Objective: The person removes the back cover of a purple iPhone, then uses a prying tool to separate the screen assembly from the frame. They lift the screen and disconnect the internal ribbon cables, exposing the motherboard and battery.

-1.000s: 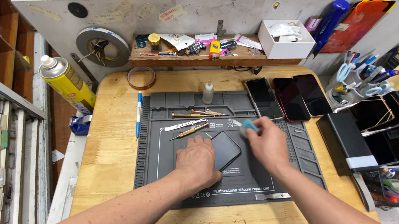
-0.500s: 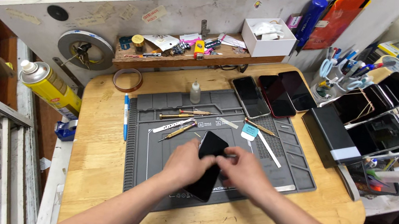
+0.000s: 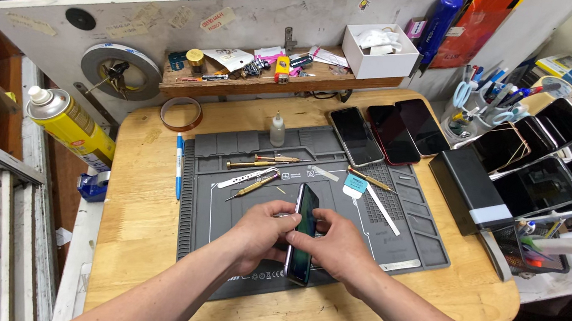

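Both hands meet over the grey mat (image 3: pixel 222 196) at centre of the wooden worktop (image 3: pixel 141 200); they hold a dark phone (image 3: pixel 304 233) on edge, tilted, its top end pointing to 12 o'clock, bottom end low over the mat's front strip; left hand (image 3: pixel 258 234) grips it from 9 o'clock, fingers closed on the phone's back & edge; right hand (image 3: pixel 333 248) grips from 3 o'clock, fingers (image 3: pixel 305 237) wrapped narrow over the screen side; phone is lifted off the mat, between the two palms

On the mat at 12 o'clock of the hands: tweezers & small screwdrivers (image 3: pixel 254 175) lying loose, approx side by side; at 1 o'clock a blue-headed pry tool (image 3: pixel 356 186) w/ a thin white strip next to it; small clear bottle (image 3: pixel 277 130) stands upright at the mat's back edge

Off the mat at 1 o'clock: three phones (image 3: pixel 389 133) lying flat, screens up, in a row, touching or nearly so; at 3 o'clock a black box (image 3: pixel 470 188) & a rack of more phones (image 3: pixel 537 157) behind it; cup of pens & scissors (image 3: pixel 480 109) at 2 o'clock

At 10 o'clock: yellow spray can (image 3: pixel 70 125) lying tilted off the worktop's left side; ring of amber tape (image 3: pixel 182 114) flat near the back; blue pen (image 3: pixel 178 165) just beside the mat's left edge; white box (image 3: pixel 378 47) on the back shelf (image 3: pixel 311 79) at 12 o'clock
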